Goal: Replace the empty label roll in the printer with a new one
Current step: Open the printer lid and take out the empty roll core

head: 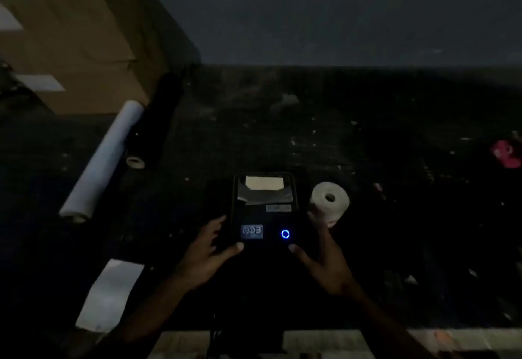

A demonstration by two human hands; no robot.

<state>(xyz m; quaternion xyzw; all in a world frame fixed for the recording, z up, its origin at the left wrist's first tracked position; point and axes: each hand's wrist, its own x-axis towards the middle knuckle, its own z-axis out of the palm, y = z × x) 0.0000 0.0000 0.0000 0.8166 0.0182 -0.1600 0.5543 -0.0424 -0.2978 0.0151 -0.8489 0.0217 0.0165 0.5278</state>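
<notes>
The scene is very dim. A small black label printer [265, 217] sits on the dark table with a glowing blue ring button at its front and its lid raised, showing a pale patch inside. My left hand [209, 254] clasps the printer's left side, thumb on the front edge. My right hand [322, 254] clasps its right side in the same way. A white label roll [330, 200] lies on the table just right of the printer, touching or nearly touching my right fingers.
A long white paper roll [103, 161] and a black roll [158, 121] lie at the left, by a cardboard box [79, 39]. A white sheet [110, 293] lies near the front left edge. Something pink [507, 153] sits far right. A wall stands behind.
</notes>
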